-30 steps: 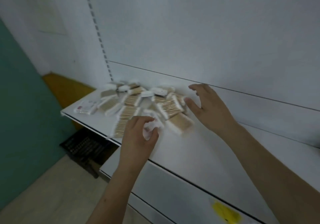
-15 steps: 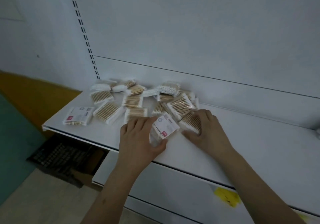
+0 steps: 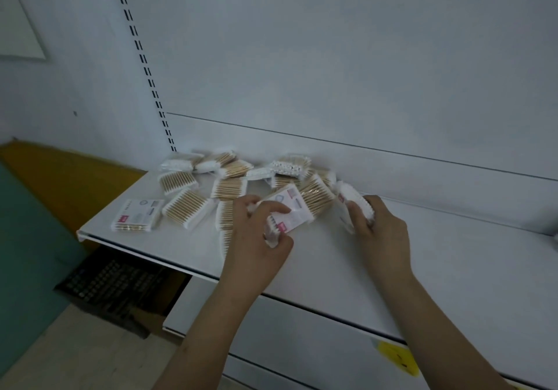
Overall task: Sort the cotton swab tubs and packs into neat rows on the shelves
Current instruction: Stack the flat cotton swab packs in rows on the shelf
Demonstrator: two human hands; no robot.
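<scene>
White shelf (image 3: 453, 268): loose cotton swab packs (image 3: 229, 187) lying heaped at rear. Left hand (image 3: 256, 238) gripping labelled pack (image 3: 290, 211); right hand (image 3: 380, 232) gripping another pack (image 3: 351, 197).

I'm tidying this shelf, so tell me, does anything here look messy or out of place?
Yes. The swab packs lie in a loose heap at the shelf's back left, at mixed angles and overlapping, not in rows. One label-up pack sits apart near the left edge. Each of the hands grips a pack.

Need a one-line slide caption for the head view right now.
Left hand and right hand each grip a cotton swab pack beside the loose pile on the white shelf.
</scene>
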